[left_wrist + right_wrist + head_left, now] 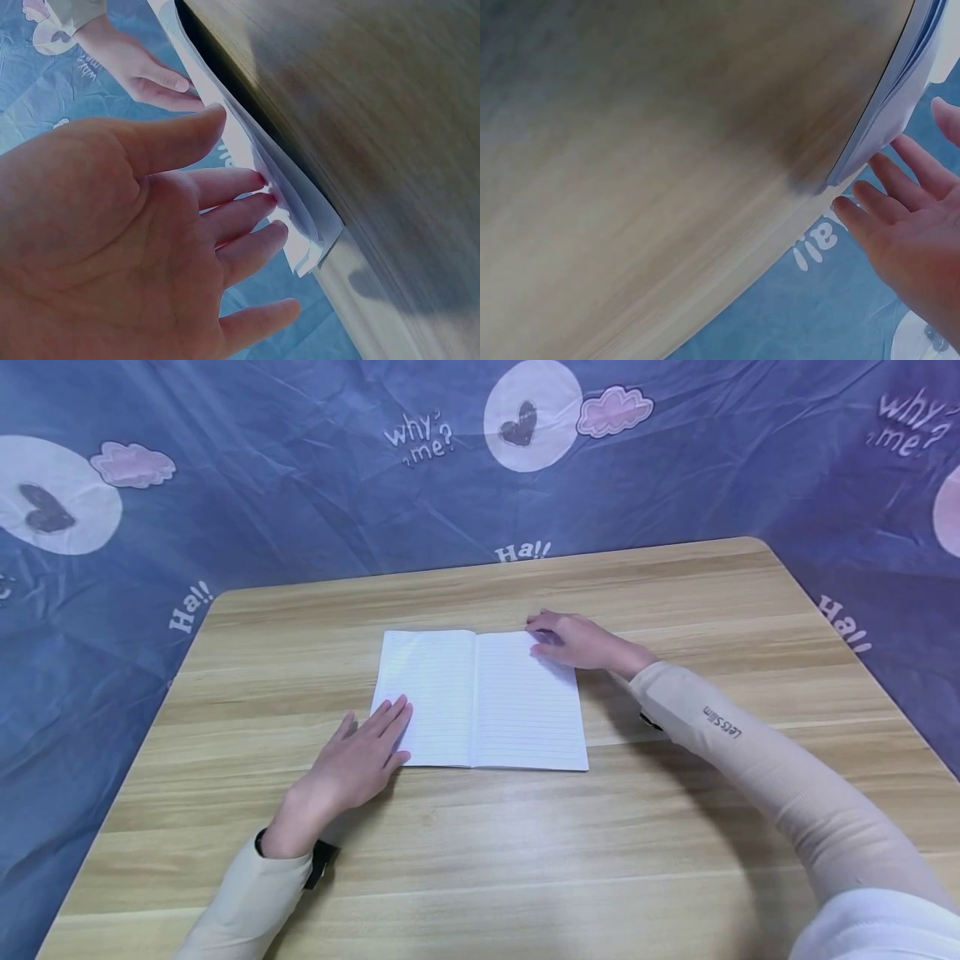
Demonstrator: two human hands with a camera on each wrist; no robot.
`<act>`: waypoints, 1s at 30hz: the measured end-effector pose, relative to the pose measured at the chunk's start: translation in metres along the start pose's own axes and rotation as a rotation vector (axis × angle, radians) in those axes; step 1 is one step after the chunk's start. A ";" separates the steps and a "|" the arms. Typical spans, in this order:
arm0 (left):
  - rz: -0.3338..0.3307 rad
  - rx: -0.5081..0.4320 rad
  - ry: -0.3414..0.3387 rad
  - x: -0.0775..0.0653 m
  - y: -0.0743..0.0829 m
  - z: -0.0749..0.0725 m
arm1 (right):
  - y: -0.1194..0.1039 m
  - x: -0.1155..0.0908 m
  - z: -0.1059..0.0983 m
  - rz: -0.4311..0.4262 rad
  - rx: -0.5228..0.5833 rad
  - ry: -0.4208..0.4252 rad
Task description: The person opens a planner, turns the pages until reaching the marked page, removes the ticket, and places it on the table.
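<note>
A lined notebook (517, 714) lies spread flat on the table, its centre fold running away from me. My left hand (352, 764) rests with straight fingers on the lower left part of the left page. In the left wrist view its fingertips touch the page, and the thumb stands apart near the notebook's edge (251, 127). At the top right corner of the right page is my right hand (581, 642). The right wrist view shows its loosely bent fingers (877, 201) right at the notebook's corner, thumb held away from them. No handwriting shows on either page.
The wooden table (480, 860) has rounded far corners. Behind and beside it hangs a blue cloth (300, 468) printed with hearts, clouds and words. Light sleeves (742, 743) cover both forearms, and a dark wrist strap (321, 864) shows at the left cuff.
</note>
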State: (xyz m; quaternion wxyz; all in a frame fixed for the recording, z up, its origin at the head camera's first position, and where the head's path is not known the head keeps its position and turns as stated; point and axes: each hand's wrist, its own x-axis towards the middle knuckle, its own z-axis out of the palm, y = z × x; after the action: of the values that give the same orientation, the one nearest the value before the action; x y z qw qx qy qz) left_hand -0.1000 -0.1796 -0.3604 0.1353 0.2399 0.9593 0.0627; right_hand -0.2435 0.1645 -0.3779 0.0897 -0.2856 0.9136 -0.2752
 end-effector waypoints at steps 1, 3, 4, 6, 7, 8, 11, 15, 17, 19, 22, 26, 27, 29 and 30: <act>0.000 0.000 0.000 0.000 0.000 0.000 | 0.000 0.000 0.000 0.001 0.002 0.004; 0.002 0.000 0.001 0.000 0.000 0.000 | 0.000 0.001 0.000 0.003 0.003 0.016; 0.003 0.000 0.001 0.000 0.000 0.000 | 0.000 0.001 -0.001 0.001 0.005 0.026; 0.004 0.000 -0.001 0.000 0.000 0.000 | 0.000 0.002 -0.002 -0.004 0.017 0.058; 0.004 -0.001 -0.002 0.000 0.000 0.000 | -0.001 0.002 -0.003 -0.007 0.030 0.080; 0.003 -0.002 -0.004 0.000 0.000 0.000 | 0.000 0.002 -0.004 -0.012 0.046 0.101; -0.001 -0.006 -0.014 0.000 0.000 0.000 | -0.001 0.001 -0.007 0.008 0.120 0.166; -0.005 -0.011 -0.023 0.000 0.000 -0.001 | -0.004 -0.004 -0.012 0.111 0.236 0.204; -0.005 -0.013 -0.025 0.000 0.000 -0.001 | -0.004 -0.008 -0.014 0.183 0.313 0.189; -0.004 -0.014 -0.026 -0.001 0.000 -0.001 | -0.005 -0.014 -0.015 0.245 0.402 0.165; 0.000 -0.012 -0.025 -0.001 0.001 -0.002 | -0.007 -0.025 -0.017 0.306 0.486 0.134; 0.004 -0.009 -0.024 -0.001 0.001 -0.002 | -0.011 -0.039 -0.020 0.338 0.514 0.116; 0.003 -0.010 -0.025 -0.001 0.001 -0.002 | -0.012 -0.042 -0.020 0.341 0.524 0.111; 0.002 -0.012 -0.025 -0.002 0.001 -0.003 | -0.013 -0.048 -0.020 0.346 0.562 0.098; 0.003 -0.012 -0.025 -0.002 0.001 -0.003 | -0.014 -0.051 -0.019 0.347 0.580 0.090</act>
State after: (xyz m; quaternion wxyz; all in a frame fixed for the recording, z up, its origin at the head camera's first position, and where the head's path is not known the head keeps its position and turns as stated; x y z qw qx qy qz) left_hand -0.0985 -0.1794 -0.3570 0.1485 0.2411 0.9568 0.0656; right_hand -0.2015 0.1924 -0.3538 0.1722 -0.0761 0.8353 -0.5166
